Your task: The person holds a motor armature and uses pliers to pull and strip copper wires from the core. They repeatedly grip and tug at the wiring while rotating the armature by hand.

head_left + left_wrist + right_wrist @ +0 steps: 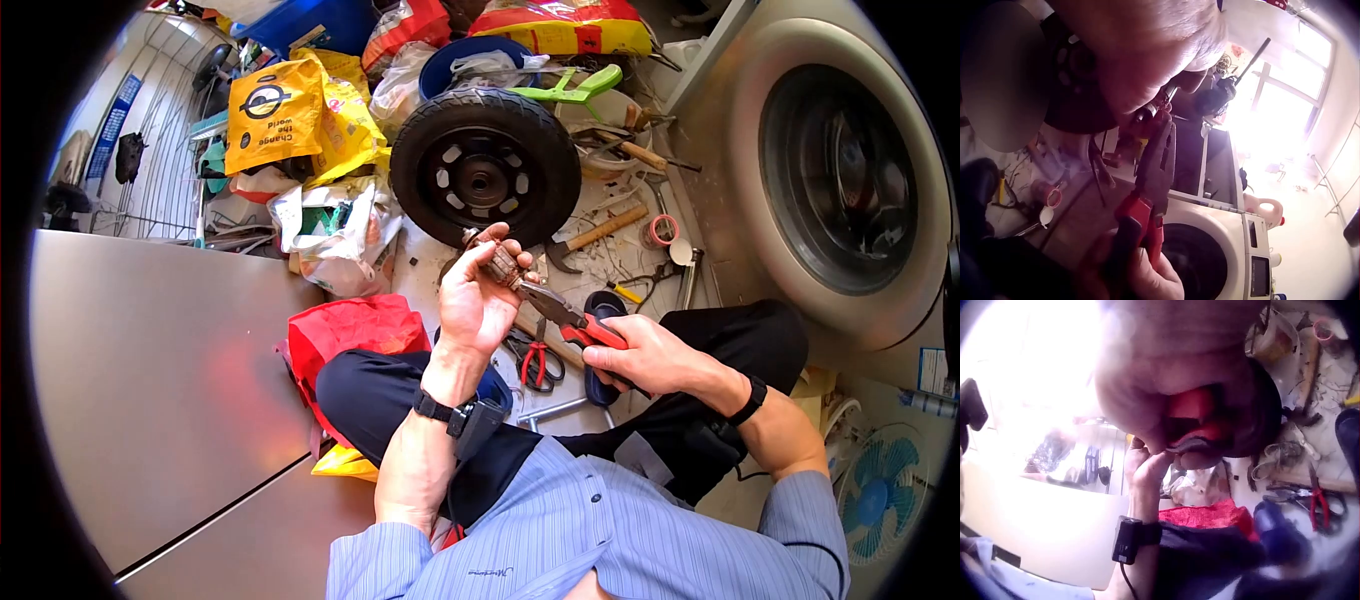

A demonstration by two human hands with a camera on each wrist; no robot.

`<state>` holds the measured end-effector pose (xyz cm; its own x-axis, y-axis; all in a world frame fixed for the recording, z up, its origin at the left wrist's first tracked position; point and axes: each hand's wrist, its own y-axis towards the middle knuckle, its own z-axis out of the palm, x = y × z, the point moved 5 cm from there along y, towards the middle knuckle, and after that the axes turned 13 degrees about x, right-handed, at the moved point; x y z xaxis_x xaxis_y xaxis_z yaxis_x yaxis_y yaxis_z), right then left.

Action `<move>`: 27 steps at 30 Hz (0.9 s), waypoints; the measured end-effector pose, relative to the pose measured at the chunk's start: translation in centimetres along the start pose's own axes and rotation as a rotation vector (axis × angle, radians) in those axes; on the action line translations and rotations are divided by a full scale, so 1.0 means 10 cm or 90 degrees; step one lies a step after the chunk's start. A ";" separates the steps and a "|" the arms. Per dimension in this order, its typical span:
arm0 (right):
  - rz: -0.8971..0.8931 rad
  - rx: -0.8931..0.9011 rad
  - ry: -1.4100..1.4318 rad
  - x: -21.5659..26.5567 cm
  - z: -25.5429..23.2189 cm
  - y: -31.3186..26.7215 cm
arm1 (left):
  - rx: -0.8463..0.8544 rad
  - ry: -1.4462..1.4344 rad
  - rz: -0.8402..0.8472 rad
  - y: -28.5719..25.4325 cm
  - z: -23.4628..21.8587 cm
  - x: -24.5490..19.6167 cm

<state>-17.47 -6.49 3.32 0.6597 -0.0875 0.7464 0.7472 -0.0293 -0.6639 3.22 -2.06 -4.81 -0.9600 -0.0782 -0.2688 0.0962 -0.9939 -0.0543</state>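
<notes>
In the head view my left hand holds a motor armature between thumb and fingers, its body ridged with copper-coloured and grey parts. My right hand grips the red and black handles of combination pliers. The pliers' nose meets the near end of the armature. In the left wrist view the pliers reach up to the small part under the left hand. The right wrist view shows the right hand wrapped over the red handles, with the nose hidden.
A black wheel with a tyre stands just beyond the hands. On the floor lie a hammer, red-handled scissors and a tape roll. A washing machine is at the right, bags at the left.
</notes>
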 end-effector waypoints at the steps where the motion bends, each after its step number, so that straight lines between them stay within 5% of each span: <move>1: 0.015 0.007 -0.015 0.00 0.00 0.00 | -0.010 0.004 0.000 0.00 0.00 0.00; 8: -0.034 0.012 0.076 -0.15 0.03 0.08 | -0.066 0.035 0.021 -0.03 0.01 -0.02; 16: -0.090 0.055 0.106 -0.12 0.07 0.09 | -0.002 0.077 0.013 -0.03 0.09 0.00; 27: -0.038 0.078 0.121 -0.17 0.03 0.11 | -0.014 0.083 -0.004 -0.04 0.20 0.07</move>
<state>-17.74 -6.10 1.38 0.5958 -0.2752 0.7545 0.7963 0.0805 -0.5995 1.95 -1.92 -3.07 -0.9181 -0.0604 -0.3917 0.0981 -0.9922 -0.0770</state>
